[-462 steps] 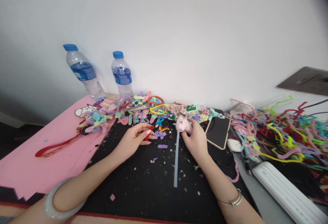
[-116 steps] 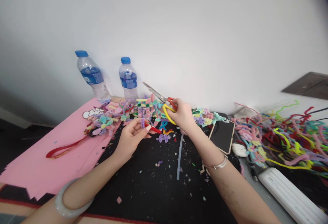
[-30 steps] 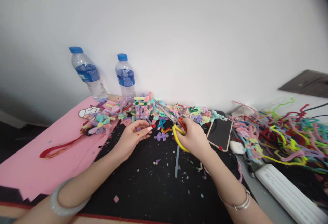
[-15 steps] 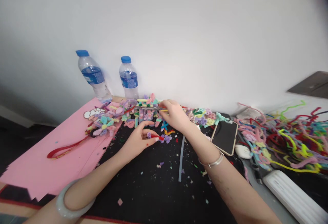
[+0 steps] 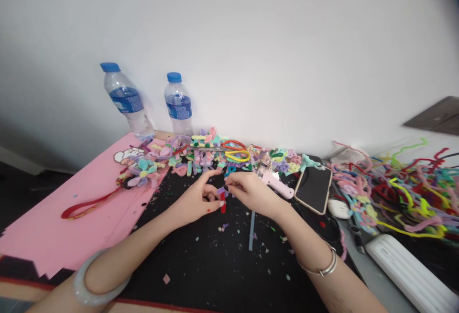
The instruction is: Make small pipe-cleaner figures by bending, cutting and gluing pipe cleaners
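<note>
My left hand (image 5: 195, 200) pinches a small red and purple pipe-cleaner piece (image 5: 223, 203) between thumb and fingers, above the black mat (image 5: 201, 270). My right hand (image 5: 251, 191) meets it from the other side, thumb and fingertips closed at its purple top; a tiny dark bit shows there. Beyond the hands, scissors (image 5: 236, 151) with red and yellow handles lie on a heap of fuzzy pipe-cleaner shapes (image 5: 202, 160). A translucent glue stick (image 5: 252, 234) rests below my right wrist, and a pale pink glue gun (image 5: 278, 185) lies behind it.
Two water bottles (image 5: 125, 100) (image 5: 178, 105) stand at the wall. Pink sheets (image 5: 89, 184) carry a red strap (image 5: 89, 205) on the left. To the right are a phone (image 5: 313, 188), a white earbud case (image 5: 338, 209), a white ribbed box (image 5: 405, 270) and tangled pipe cleaners (image 5: 412, 198).
My right hand has let go of the scissors, leaving them on the heap, and has come down to the piece in my left hand. That piece has turned from lying sideways to upright.
</note>
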Tool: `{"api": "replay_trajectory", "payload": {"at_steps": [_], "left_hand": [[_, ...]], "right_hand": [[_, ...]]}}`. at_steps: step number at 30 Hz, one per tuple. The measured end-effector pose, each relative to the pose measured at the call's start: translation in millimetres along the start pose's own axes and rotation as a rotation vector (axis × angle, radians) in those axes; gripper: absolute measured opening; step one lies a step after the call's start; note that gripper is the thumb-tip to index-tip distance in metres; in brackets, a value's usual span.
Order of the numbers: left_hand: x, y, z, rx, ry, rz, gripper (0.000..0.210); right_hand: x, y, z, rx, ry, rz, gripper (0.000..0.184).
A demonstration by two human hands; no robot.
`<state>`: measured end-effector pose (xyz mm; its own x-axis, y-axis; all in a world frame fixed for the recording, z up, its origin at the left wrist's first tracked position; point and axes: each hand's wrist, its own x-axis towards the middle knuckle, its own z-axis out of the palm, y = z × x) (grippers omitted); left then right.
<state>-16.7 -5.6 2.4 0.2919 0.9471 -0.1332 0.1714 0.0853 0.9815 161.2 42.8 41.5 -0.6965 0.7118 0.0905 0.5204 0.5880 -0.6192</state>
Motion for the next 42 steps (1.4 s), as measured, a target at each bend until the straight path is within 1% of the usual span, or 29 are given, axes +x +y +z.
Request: {"api": "replay_trajectory", "payload": {"at_steps": [3, 7, 10, 13, 17, 23, 28, 31, 34, 36, 37, 40, 42], "left_hand": [[0, 2, -1.8, 0.078, 0.011, -0.010, 0.054], [0, 4, -7.1, 0.172, 0.138, 0.035, 0.031], [2, 5, -11.0, 0.189, 0.218, 0.056, 0.024], [3, 4, -12.3, 0.188, 0.237, 0.063, 0.022], [4, 1, -11.7, 0.179, 0.233, 0.064, 0.021], [4, -1, -11.1, 0.172, 0.239, 0.063, 0.020], [4, -2, -10.8, 0.222, 0.252, 0.080, 0.018], [4, -2, -10.9, 0.292, 0.272, 0.090, 0.018], [4, -2, -11.4, 0.359, 0.302, 0.108, 0.018], [4, -2, -11.8, 0.418, 0.292, 0.131, 0.018], [4, -2, -11.7, 0.462, 0.268, 0.147, 0.017], [3, -1, -9.9, 0.618, 0.162, 0.189, 0.018], [1, 1, -7.0, 0.707, 0.105, 0.192, 0.021]], "right_hand": [[-8, 11, 0, -0.001, 0.010, 0.059, 0.015], [-18, 20, 6, 0.008, 0.045, 0.162, 0.015], [-23, 20, 14, 0.016, 0.012, 0.165, 0.015], [-24, 16, 21, -0.028, -0.009, 0.159, 0.011], [-22, 14, 28, -0.143, 0.055, 0.181, 0.005], [-22, 13, 35, -0.248, 0.114, 0.151, 0.004], [-25, 12, 35, -0.334, 0.191, 0.138, 0.013], [-29, 14, 33, -0.382, 0.256, 0.142, 0.022], [-35, 16, 28, -0.385, 0.327, 0.167, 0.025], [-40, 18, 24, -0.362, 0.369, 0.177, 0.027], [-43, 18, 23, -0.351, 0.387, 0.179, 0.027], [-54, 21, 20, -0.331, 0.433, 0.183, 0.027], [-63, 24, 20, -0.320, 0.453, 0.186, 0.026]]}}
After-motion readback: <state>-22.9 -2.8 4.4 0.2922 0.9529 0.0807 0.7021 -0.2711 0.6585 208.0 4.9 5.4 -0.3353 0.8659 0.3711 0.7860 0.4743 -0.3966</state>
